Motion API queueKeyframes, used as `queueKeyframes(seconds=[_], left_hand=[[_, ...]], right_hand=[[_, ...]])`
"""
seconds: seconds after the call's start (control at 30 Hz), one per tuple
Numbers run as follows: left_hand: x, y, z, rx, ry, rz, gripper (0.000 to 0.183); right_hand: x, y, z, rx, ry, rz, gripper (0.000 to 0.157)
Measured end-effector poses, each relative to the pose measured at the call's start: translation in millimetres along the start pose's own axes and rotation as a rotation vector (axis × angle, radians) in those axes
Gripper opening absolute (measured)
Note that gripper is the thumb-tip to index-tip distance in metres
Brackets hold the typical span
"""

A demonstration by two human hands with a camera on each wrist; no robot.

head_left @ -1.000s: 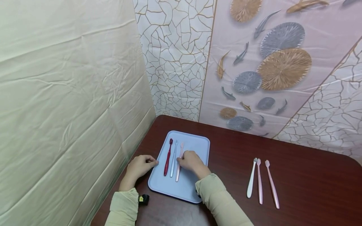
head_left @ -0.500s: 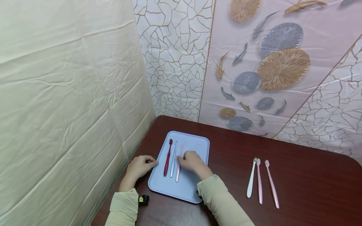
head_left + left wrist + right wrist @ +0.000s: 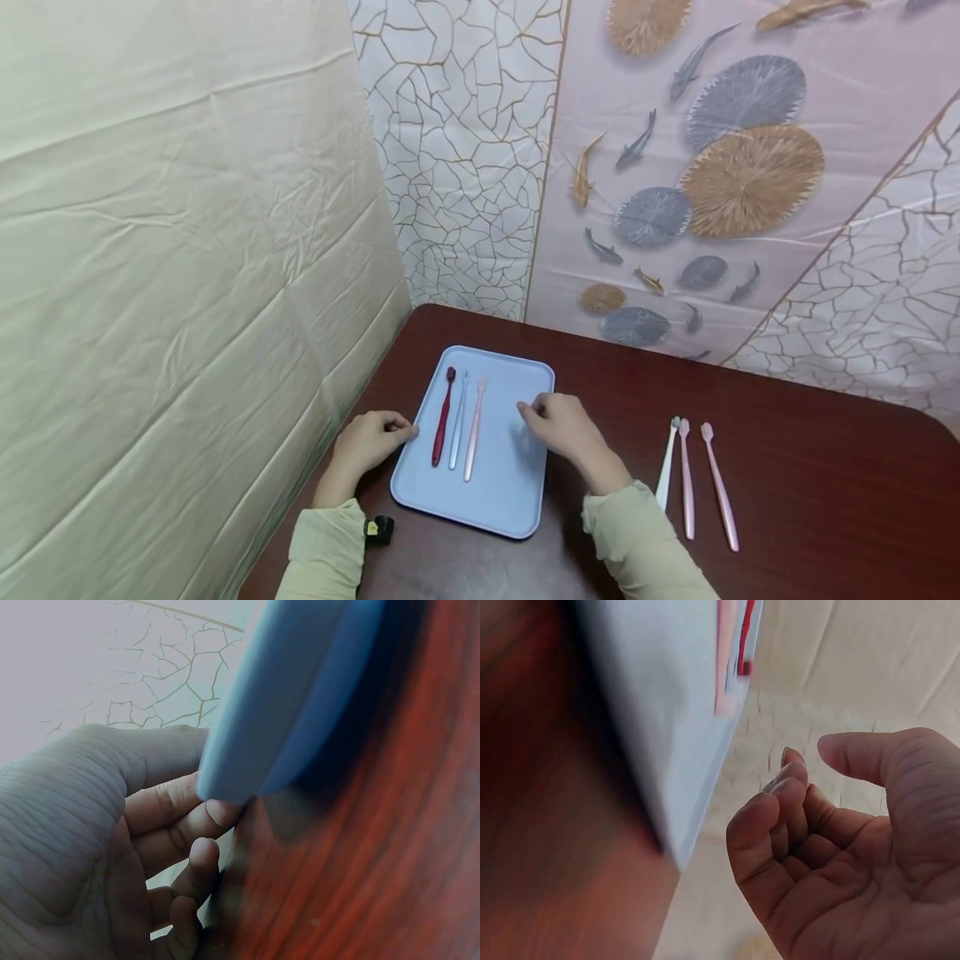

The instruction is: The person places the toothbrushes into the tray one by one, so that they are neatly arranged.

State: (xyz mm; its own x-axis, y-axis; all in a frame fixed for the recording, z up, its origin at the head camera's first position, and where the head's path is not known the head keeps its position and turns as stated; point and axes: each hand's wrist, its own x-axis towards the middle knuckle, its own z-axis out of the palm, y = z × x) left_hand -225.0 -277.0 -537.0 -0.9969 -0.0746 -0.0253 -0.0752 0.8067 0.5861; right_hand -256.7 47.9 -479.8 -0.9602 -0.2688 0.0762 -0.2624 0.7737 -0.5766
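Observation:
A light blue tray [image 3: 498, 500] lies on the table and bears three toothbrushes side by side: a red toothbrush [image 3: 443, 417], a pale blue toothbrush [image 3: 458, 421] and a pink toothbrush [image 3: 475, 432]. At the tray's left edge, my left hand [image 3: 372, 439] pinches the rim; the left wrist view has the thumb on one side and fingers [image 3: 191, 829] on the other. My right hand [image 3: 564, 423] hovers over the tray's right edge. Nothing is between its loosely bent fingers [image 3: 757, 825] and thumb.
To the right on the dark red table [image 3: 825, 467] lie a white toothbrush [image 3: 667, 467], partly behind the right sleeve, and two pink toothbrushes [image 3: 687, 479]. A cream cloth wall [image 3: 187, 292] runs along the left, a patterned wall behind.
My right hand has let go of the pink toothbrush on the tray and moved right, to the tray's right edge. The left hand stays at the rim.

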Motion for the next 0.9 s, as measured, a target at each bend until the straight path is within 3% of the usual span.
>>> queueKeyframes(seconds=[0.2,0.43,0.67,0.9], left_hand=[[-0.6,-0.9,-0.6,0.0,-0.005,-0.004,0.026],[-0.7,-1.3,-2.6,0.007,-0.002,0.0,0.024],[-1.3,1.7,-3.4,-0.004,-0.001,0.011,0.024],[-1.9,2.1,-1.9,-0.012,-0.007,0.003,0.024]], right_hand=[[-22.6,54.2,-34.6,-0.059,0.03,0.039,0.032],[-53.8,113.0,-65.1,-0.232,0.02,0.171,0.05],[-65.1,135.3,-76.0,-0.314,-0.013,0.3,0.064],[-62.6,139.6,-76.8,-0.349,-0.022,0.285,0.058]])
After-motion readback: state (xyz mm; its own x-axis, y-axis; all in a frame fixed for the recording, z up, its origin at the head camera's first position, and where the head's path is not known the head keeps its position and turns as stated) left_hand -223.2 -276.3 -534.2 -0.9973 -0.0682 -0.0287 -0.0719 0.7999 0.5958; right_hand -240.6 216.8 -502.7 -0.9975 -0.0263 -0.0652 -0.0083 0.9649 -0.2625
